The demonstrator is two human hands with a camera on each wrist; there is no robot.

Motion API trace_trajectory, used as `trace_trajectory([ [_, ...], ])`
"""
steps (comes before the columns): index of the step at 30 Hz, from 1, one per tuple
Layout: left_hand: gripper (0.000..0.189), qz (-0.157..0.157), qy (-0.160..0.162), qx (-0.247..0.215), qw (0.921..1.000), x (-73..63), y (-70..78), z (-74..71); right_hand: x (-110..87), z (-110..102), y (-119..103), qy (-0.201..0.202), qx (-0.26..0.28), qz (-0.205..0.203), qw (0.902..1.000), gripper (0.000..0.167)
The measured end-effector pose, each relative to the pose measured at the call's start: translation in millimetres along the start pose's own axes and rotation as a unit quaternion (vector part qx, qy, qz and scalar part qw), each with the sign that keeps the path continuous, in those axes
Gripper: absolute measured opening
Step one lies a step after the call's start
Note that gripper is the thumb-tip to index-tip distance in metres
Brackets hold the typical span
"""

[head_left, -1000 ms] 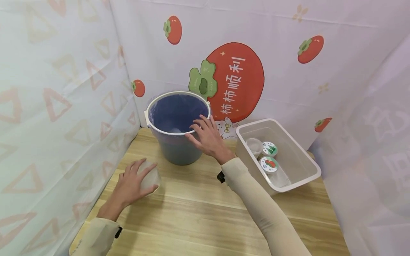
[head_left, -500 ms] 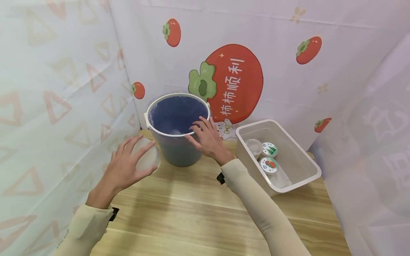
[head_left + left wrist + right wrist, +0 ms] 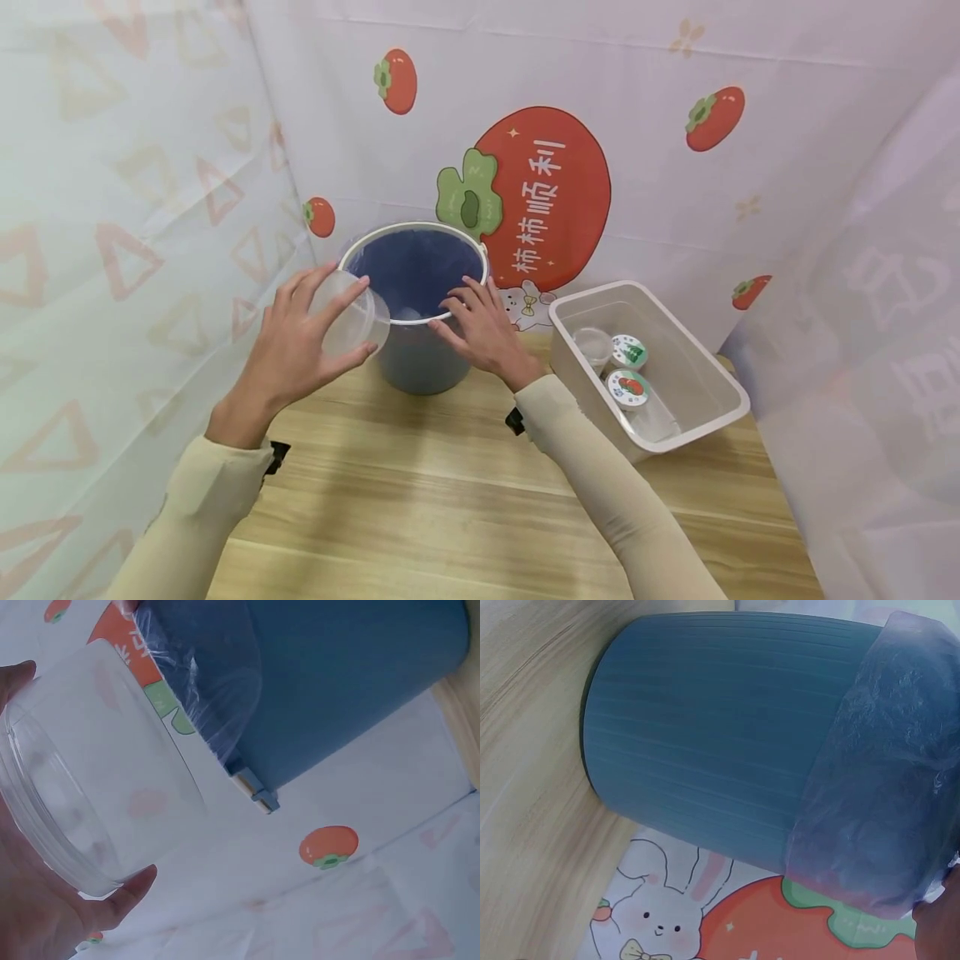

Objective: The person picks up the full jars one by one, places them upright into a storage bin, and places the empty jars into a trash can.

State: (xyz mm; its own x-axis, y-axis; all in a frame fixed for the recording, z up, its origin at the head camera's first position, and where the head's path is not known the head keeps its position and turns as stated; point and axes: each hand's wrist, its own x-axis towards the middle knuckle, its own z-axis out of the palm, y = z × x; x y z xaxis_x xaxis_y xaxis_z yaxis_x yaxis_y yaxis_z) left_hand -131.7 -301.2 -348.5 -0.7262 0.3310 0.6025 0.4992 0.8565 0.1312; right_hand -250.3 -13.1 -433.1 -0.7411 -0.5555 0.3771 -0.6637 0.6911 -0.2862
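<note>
Left hand (image 3: 288, 354) grips clear plastic cup (image 3: 348, 317) round its wall, tilted beside the bucket (image 3: 416, 350) rim; likely light, thin, slick, squashable; right hand (image 3: 483, 333) rests relaxed on that rim opposite.

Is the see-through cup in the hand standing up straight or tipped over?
Tipped. The left hand holds the clear cup on its side, its open mouth turned toward the blue bucket. It looks empty.
</note>
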Motion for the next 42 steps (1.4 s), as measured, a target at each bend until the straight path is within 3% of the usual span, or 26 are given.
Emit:
trace_trajectory([
  [10, 0.083, -0.021, 0.023, -0.01, 0.9995, 43.0, -6.6, 13.0, 0.6, -2, 0, -0.005, -0.022, -0.004, 0.9997, 0.056],
  [25, 0.082, -0.056, -0.015, 0.008, 0.9983, 72.7, -28.1, 46.3, -0.7, -4, -1, -0.017, -0.027, -0.004, 0.9995, 0.057],
  [30, 0.083, -0.071, -0.06, -0.003, 0.9957, 80.8, -28.7, 56.5, -0.8, -4, 0, -0.023, -0.026, -0.001, 0.9994, 0.057],
  [36, 0.087, -0.092, -0.13, -0.003, 0.9873, 79.5, -28.4, 66.9, -0.9, -3, -2, -0.028, -0.021, -0.002, 0.9994, 0.055],
  [42, 0.08, -0.087, -0.16, 0.001, 0.9832, 75.3, -31.7, 76.5, -0.4, -4, -2, -0.026, -0.025, -0.003, 0.9993, 0.053],
])
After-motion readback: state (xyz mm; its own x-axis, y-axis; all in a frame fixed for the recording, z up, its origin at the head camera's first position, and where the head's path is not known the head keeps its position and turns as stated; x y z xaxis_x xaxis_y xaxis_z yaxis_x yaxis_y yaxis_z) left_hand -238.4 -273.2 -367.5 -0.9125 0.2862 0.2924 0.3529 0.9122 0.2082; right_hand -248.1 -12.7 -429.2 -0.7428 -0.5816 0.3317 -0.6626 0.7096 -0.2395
